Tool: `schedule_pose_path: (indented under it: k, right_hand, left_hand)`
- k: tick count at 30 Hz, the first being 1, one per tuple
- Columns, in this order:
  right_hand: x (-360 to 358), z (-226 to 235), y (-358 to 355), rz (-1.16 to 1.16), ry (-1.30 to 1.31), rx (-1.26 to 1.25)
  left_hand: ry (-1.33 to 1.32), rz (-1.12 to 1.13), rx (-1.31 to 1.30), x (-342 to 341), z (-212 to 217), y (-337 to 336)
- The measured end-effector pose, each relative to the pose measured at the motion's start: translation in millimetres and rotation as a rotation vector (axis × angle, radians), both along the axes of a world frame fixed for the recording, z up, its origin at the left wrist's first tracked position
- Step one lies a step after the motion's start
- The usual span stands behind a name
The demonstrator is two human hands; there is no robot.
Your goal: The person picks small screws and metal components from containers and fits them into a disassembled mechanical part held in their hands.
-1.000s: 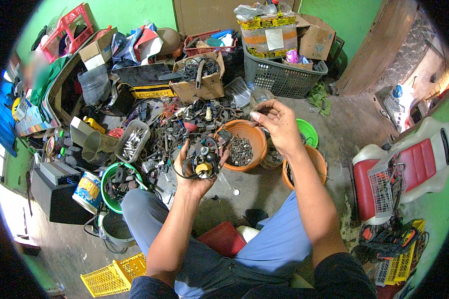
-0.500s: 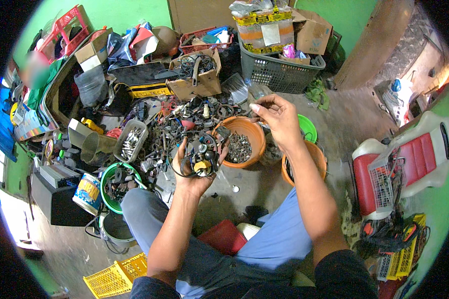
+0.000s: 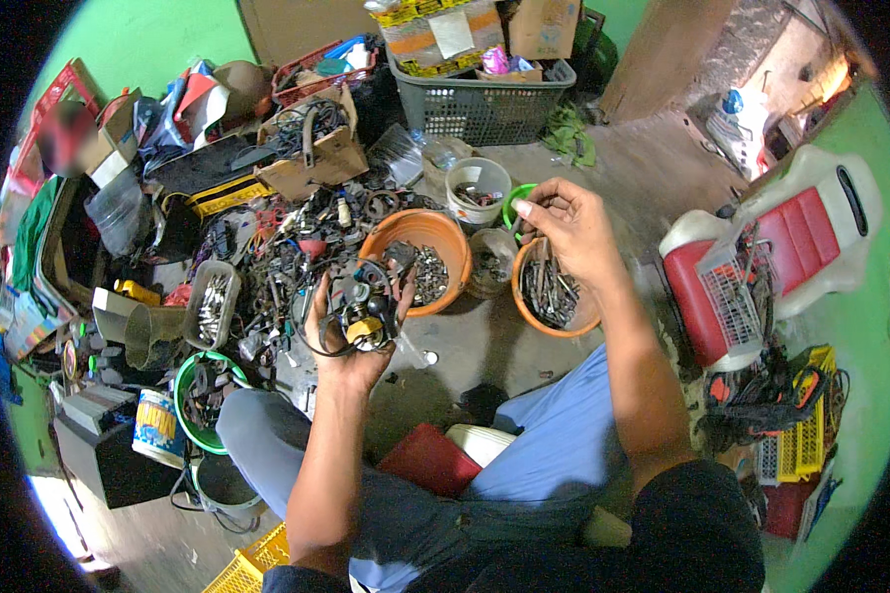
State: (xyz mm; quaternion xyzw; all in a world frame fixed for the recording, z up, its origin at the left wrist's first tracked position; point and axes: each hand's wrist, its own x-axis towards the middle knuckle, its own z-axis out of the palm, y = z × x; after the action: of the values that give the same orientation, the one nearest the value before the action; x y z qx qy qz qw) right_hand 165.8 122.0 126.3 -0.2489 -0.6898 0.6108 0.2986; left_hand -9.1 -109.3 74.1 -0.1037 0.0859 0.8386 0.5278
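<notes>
My left hand point(image 3: 351, 341) is palm up and holds a handful of small metal parts point(image 3: 364, 308), dark pieces with a yellow one and a black ring among them. Just beyond it stands an orange bowl point(image 3: 443, 232) with metal bits. My right hand point(image 3: 564, 227) hovers over a second orange bowl point(image 3: 554, 292) filled with long dark metal pieces; its fingertips pinch a small thin piece near a green bowl point(image 3: 516, 201). A brown cup point(image 3: 489, 262) stands between the two orange bowls.
A heap of scrap metal parts point(image 3: 287, 247) covers the floor at left, with a clear tray point(image 3: 210, 301), a green bucket point(image 3: 203, 381) and a white cup point(image 3: 477, 188). A grey basket point(image 3: 480, 99) stands behind. A red and white plastic seat point(image 3: 761, 257) lies at right.
My right hand has moved right, from above the first orange bowl to above the second one. The left hand stays raised with its handful.
</notes>
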Motion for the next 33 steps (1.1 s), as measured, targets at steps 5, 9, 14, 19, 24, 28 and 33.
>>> schedule_pose_path:
  k: [5, 9, 14, 19, 24, 28, 33]
  right_hand:
    - [14, -3, 14, -0.12, -0.083, 0.037]
    - [16, -4, 19, -0.149, -0.113, 0.061]
    - [19, -2, 24, -0.145, -0.124, 0.044]
    - [27, -5, 41, -0.213, -0.154, 0.261]
    - [33, -19, 64, -0.181, -0.406, 0.46]
    - [29, -38, 80, -0.128, -0.596, 0.402]
    - [25, -84, 100, -0.12, -0.697, 0.491]
  left_hand:
    - [0.039, 0.034, -0.078, 3, -10, 7]
    - [0.028, 0.031, -0.082, 6, -11, 12]
    - [0.0, 0.013, -0.096, 1, -27, 20]
    - [0.038, -0.001, -0.084, 2, -33, 30]
    - [-0.025, -0.013, -0.124, 8, -42, 45]
    - [0.004, -0.065, -0.159, 18, -42, 63]
    - [-0.021, -0.086, -0.16, 27, -48, 78]
